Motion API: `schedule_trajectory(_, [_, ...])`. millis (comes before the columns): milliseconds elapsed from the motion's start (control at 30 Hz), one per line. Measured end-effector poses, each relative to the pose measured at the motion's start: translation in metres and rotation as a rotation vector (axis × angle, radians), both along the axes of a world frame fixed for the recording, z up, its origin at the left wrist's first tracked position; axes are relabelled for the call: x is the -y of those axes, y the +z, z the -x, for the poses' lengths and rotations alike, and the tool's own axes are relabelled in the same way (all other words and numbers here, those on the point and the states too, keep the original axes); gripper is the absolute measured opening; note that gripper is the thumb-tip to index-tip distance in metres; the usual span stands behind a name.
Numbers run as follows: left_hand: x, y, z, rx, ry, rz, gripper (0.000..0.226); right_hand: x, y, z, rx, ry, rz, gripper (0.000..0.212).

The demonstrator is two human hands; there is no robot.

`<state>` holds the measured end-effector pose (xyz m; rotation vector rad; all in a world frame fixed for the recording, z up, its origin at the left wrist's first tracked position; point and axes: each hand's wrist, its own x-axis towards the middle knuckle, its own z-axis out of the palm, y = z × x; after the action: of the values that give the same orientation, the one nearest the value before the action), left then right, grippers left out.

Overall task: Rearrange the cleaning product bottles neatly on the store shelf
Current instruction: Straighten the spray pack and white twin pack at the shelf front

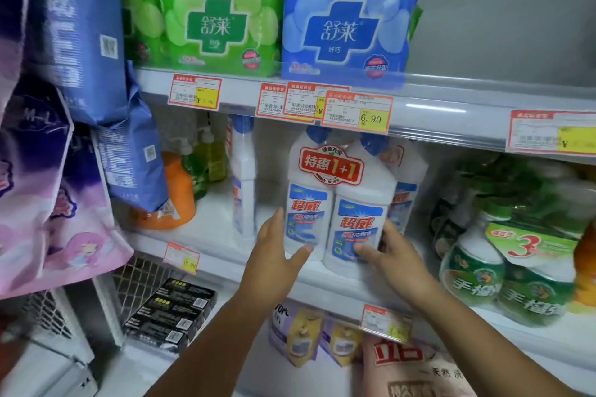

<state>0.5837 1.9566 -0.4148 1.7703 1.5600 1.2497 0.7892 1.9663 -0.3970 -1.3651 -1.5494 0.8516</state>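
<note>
A twin pack of white cleaner bottles (335, 200) with blue caps and a red "1+1" sticker stands near the front of the middle shelf (225, 255). My left hand (274, 255) lies against the pack's left side, fingers straight and thumb across its lower front. My right hand (390, 251) holds the pack's right side, thumb on the front label and fingers wrapped behind. Another white bottle (243, 177) stands to the left, turned sideways. More white bottles (403, 184) stand behind the pack on the right.
An orange bottle (177, 193) and yellow-green pump bottles (209, 155) stand at the shelf's left. Green-labelled bottles (503, 264) fill the right. Blue bags (132, 155) hang over the left end. Price tags (356, 113) line the upper shelf edge, close above the bottle caps.
</note>
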Motion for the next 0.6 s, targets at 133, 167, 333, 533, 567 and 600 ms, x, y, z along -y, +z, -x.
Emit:
schedule_trajectory(133, [-0.012, 0.003, -0.022, 0.057, -0.003, 0.102, 0.089, 0.014, 0.000, -0.028, -0.043, -0.059, -0.009, 0.033])
schedule_trajectory(167, [-0.015, 0.004, -0.028, 0.076, -0.024, 0.112, 0.086, 0.016, -0.003, -0.031, -0.049, -0.082, -0.023, 0.034])
schedule_trajectory(333, [-0.028, 0.001, -0.054, 0.146, -0.061, 0.111, 0.051, 0.016, -0.014, -0.029, -0.017, -0.128, -0.117, 0.049])
schedule_trajectory(533, [-0.036, 0.002, -0.062, 0.120, -0.035, 0.090, 0.049, 0.003, -0.015, -0.027, -0.018, -0.102, -0.122, 0.067])
schedule_trajectory(567, [-0.037, 0.002, -0.063, 0.106, -0.034, 0.086, 0.049, 0.002, -0.015, -0.028, -0.019, -0.103, -0.110, 0.064])
schedule_trajectory(600, [-0.038, 0.002, -0.064, 0.092, -0.032, 0.083, 0.050, 0.000, -0.014, -0.029, -0.025, -0.105, -0.099, 0.062])
